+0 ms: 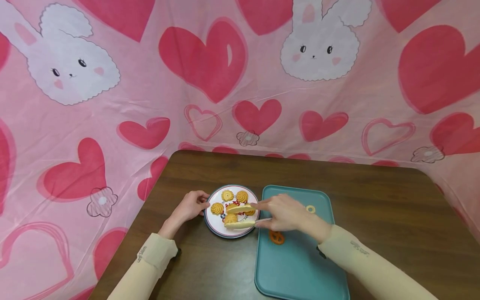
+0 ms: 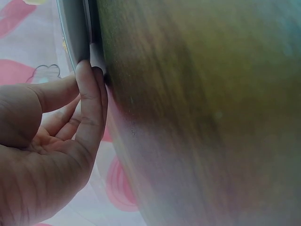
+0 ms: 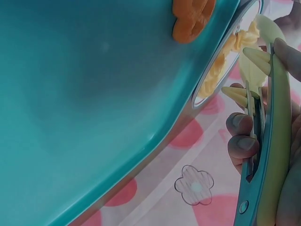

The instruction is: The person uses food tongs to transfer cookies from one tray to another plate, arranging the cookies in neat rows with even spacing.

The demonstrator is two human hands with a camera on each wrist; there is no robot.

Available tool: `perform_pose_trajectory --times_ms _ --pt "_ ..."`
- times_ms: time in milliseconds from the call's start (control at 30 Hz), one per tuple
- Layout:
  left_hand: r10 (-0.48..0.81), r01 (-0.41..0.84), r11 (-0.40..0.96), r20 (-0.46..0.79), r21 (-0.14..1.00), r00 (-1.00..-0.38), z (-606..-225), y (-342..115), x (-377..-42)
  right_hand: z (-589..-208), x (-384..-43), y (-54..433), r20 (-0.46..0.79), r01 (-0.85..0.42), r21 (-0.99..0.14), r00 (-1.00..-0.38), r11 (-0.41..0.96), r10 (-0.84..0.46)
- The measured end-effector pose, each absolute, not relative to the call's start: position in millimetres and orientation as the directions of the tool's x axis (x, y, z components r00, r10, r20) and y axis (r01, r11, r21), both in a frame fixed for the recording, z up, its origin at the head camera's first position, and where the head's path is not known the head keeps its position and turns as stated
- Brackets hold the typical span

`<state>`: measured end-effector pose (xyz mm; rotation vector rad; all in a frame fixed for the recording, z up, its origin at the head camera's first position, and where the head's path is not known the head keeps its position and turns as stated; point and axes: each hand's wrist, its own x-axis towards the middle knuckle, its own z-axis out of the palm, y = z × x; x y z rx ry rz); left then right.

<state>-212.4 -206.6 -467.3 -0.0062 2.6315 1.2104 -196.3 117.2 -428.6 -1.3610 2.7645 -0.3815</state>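
My left hand (image 1: 190, 205) pinches the left rim of a round white plate (image 1: 214, 225), thumb above and fingers beneath, as the left wrist view also shows at the plate's edge (image 2: 75, 35). Several golden swirled cookies (image 1: 217, 208) lie on the plate. In my right hand (image 1: 286, 212) I grip pale yellow and teal tongs (image 3: 281, 122). Their two flat tips (image 1: 240, 225) are spread apart over the plate's right half, with a cookie (image 1: 231, 219) between them. Whether the tips touch it I cannot tell. Part of the plate lies hidden under the tips.
A teal tray (image 1: 296, 266) lies right of the plate, its left edge close to the plate's rim. On it are an orange-brown pretzel (image 1: 276, 237) and a small pale ring (image 1: 310, 208). The wooden table (image 1: 210, 266) ends at a pink heart-patterned cloth (image 1: 210, 125).
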Motion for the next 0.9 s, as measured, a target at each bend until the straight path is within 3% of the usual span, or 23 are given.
perform_pose_trajectory --times_ms 900 --pt "0.121 -0.066 0.638 -0.184 0.767 -0.975 -470.7 -208.3 -213.7 -438.7 -197.2 91.9 0.062 -0.794 -0.269 -0.579 0.545 -0.813"
